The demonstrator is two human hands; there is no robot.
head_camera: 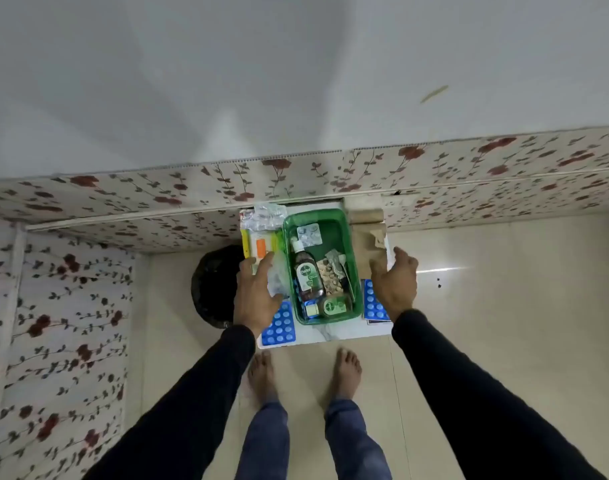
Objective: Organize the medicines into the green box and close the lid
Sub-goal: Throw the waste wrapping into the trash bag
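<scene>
Looking down, you see the green box [322, 266] sitting open on a small white bench [330, 336], with no lid on it. Inside lies a brown bottle [307, 271] on its side, and its green label reads "Dettol". Below it, at the box's near end, rests a smaller green bottle [334, 306] whose label is too small to read. A silver blister strip [309, 234] lies at the far end of the box, and a strip of brownish tablets [330, 277] lies beside the Dettol bottle.

Your left hand [258, 292] is just left of the box, its fingers [266, 263] curled loosely around a clear plastic piece [278, 275]; whether they truly grip it cannot be told. Beyond that hand lie white packs with orange and yellow marks [261, 245], the writing unreadable, and some clear blister strips [265, 216] further back.

Your right hand [394, 282] hovers right of the box, fingers spread wide and holding nothing, over a brown paper bag [367, 244].

Two blue blister sheets of white tablets stay outside the box: one [278, 329] near your left wrist, touching the box's near left corner, and one [374, 304] just right of the box, beside your right hand. A dark round bin [213, 285] stands on the floor left of the bench.
</scene>
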